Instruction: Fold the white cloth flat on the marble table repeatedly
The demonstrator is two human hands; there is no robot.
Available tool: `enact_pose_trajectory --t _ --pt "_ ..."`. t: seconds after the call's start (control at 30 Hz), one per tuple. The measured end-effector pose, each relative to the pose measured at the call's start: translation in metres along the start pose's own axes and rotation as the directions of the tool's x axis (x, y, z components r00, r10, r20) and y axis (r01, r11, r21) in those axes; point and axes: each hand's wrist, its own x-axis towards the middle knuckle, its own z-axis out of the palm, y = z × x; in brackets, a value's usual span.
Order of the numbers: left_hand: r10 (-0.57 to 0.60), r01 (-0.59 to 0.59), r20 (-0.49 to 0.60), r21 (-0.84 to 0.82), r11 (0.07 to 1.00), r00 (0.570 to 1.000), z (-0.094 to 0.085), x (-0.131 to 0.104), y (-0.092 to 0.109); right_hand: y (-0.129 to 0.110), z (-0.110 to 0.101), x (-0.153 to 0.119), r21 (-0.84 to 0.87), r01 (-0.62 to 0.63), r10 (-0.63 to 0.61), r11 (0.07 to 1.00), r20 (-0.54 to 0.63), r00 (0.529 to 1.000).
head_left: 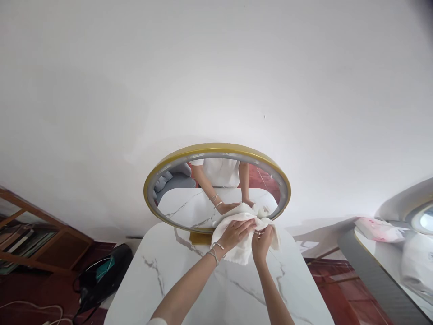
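A white cloth is bunched against the lower right of an oval-looking mirror with a gold rim, and part of it hangs down over the marble-patterned table. My left hand, with bracelets at the wrist, lies on the cloth with its fingers stretched out flat, pointing right. Close beside it, my right hand has its fingers curled round a fold of the same cloth. Both hands and the cloth are reflected in the mirror glass. A gold base shows under the rim, partly covered by the cloth.
The white tabletop with grey veins abuts a white wall. At left are a black bag and a wooden cabinet. At right, another table bears a pink-and-white package, a white bundle and another round mirror.
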Motion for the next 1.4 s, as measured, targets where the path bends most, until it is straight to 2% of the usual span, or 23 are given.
enact_pose_trajectory --t 0.2,0.3,0.43,0.6,0.73,0.83,0.93,1.03,1.17,1.27,1.4 --pt "-0.021 0.021 0.104 -0.006 1.0 0.994 0.019 -0.03 -0.003 0.01 0.011 -0.023 0.087 -0.181 0.168 0.98 0.133 0.977" --pt "-0.04 0.041 0.126 -0.001 0.999 0.991 0.019 -0.045 -0.006 0.018 0.019 -0.039 0.08 -0.23 0.211 0.97 0.197 0.957" --pt "-0.063 0.06 0.149 0.024 0.998 0.987 0.014 -0.066 -0.015 0.018 0.03 -0.057 0.096 -0.246 0.219 0.964 0.226 0.949" --pt "-0.131 0.121 0.139 0.076 0.99 0.982 0.006 -0.097 -0.031 -0.002 0.047 -0.076 0.132 -0.207 0.171 0.969 0.243 0.955" --pt "-0.256 0.241 0.086 0.149 0.959 0.963 -0.005 -0.125 -0.043 -0.029 0.064 -0.093 0.17 -0.176 0.116 0.97 0.31 0.944" --pt "-0.315 0.302 0.047 0.186 0.935 0.948 -0.011 -0.136 -0.048 -0.041 0.073 -0.102 0.193 -0.186 0.116 0.964 0.325 0.939" --pt "-0.266 0.258 0.025 0.169 0.951 0.964 -0.013 -0.128 -0.047 -0.041 0.071 -0.102 0.22 -0.228 0.162 0.949 0.282 0.946" --pt "-0.18 0.187 -0.072 0.117 0.975 0.981 -0.012 -0.105 -0.042 -0.038 0.06 -0.089 0.237 -0.242 0.201 0.941 0.183 0.962" --pt "-0.181 0.198 -0.208 0.064 0.978 0.961 -0.015 -0.067 -0.038 -0.055 0.04 -0.055 0.234 -0.107 0.098 0.966 0.05 0.994" --pt "-0.237 0.262 -0.337 0.029 0.965 0.911 -0.033 -0.035 -0.04 -0.087 0.028 -0.022 0.205 0.067 -0.055 0.977 -0.065 0.996" --pt "-0.256 0.291 -0.588 -0.037 0.956 0.767 -0.084 0.017 -0.054 -0.145 0.015 0.026 0.18 0.297 -0.261 0.938 -0.2 0.944"
